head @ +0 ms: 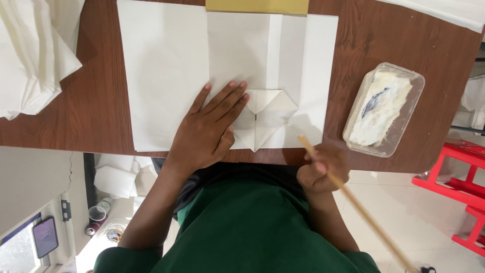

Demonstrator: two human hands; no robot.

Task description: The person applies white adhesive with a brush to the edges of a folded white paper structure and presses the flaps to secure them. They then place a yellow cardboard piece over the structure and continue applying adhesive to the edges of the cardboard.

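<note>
My left hand (208,128) lies flat, fingers spread, on a white folded paper piece (262,60) with a diamond-shaped folded end (265,119) near the table's front edge. The fingertips press just left of the fold. My right hand (323,169) hovers at the table edge, closed around a thin wooden stick (353,197) whose tip points toward the folded end. A larger white sheet (164,71) lies under the folded piece.
A clear plastic tub (384,108) of white paste sits at the right on the brown wooden table (96,111). A stack of white folded papers (30,55) lies far left. A gold sheet (257,6) is at the top. A red stool (462,177) stands right.
</note>
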